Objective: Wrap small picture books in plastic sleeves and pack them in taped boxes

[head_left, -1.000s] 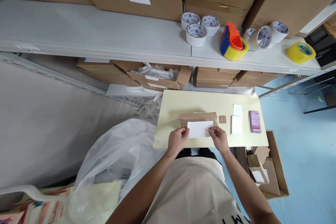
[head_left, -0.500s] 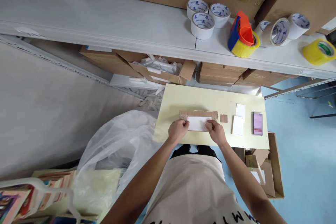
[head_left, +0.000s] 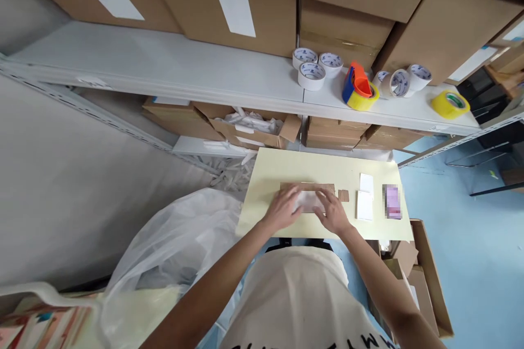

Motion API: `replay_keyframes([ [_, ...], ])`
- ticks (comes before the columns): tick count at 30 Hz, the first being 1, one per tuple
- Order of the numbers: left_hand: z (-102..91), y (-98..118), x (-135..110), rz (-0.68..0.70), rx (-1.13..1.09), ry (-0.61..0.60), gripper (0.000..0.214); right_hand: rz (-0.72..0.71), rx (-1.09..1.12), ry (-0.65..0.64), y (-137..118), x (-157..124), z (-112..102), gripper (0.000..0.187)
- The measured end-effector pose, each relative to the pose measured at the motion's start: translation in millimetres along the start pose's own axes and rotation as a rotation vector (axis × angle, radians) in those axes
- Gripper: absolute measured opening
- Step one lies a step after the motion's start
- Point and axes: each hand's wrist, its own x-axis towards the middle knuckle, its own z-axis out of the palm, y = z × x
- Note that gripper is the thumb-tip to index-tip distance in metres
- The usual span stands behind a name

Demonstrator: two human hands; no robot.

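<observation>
A flat piece of brown cardboard (head_left: pixel 325 187) lies on the pale yellow table (head_left: pixel 270 166), with a white rectangular sheet (head_left: pixel 308 202) over its near part. My left hand (head_left: pixel 282 209) rests at the left side of the sheet, fingers spread over its edge. On the right side, my right hand (head_left: pixel 333 214) lies with thumb and fingers apart. Both hands partly cover the sheet and cardboard. Just right of them is a small square of cardboard (head_left: pixel 343 196). Farther right are white stacked cards (head_left: pixel 364 206) and another white card (head_left: pixel 366 182).
A blurred purple item (head_left: pixel 393 202) lies at the table's right end. Behind, a grey shelf (head_left: pixel 229 73) carries tape rolls (head_left: pixel 311 77), a tape dispenser (head_left: pixel 359 90) and cardboard boxes (head_left: pixel 254 5). A large plastic bag (head_left: pixel 176 234) is at left, an open carton (head_left: pixel 429 278) at lower right.
My fingers have gone from pinching the sheet's two ends to lying spread over it, closer together. The view has tilted up, showing more of the boxes on the shelf.
</observation>
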Motion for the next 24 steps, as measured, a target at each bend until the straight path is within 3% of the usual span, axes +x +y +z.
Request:
replay_keyframes([
  [3,16.9,-6,-4,0.194,0.061,-0.096,0.064,-0.016,-0.18,-0.115,-1,1,13,0.059],
  [7,22.1,-29,-15,0.172,0.159,-0.097,0.074,0.105,-0.31,-0.054,10,-13,19,0.066],
  [10,16.9,-35,-24,0.267,0.182,-0.113,0.085,0.022,-0.321,-0.019,3,-24,22,0.074],
  [14,15.4,-32,-31,0.419,0.177,-0.198,0.089,-0.093,-0.266,-0.071,-22,-32,39,0.072],
  [17,17.5,-36,-38,0.403,0.18,-0.184,0.082,0.001,-0.26,-0.073,-23,-42,49,0.066],
  [21,18.3,-47,-45,0.348,0.179,-0.119,0.074,0.184,-0.322,-0.011,-6,-61,47,0.064],
  [24,17.9,-41,-41,0.334,0.162,-0.093,0.072,0.164,-0.331,0.021,-5,-57,40,0.067],
])
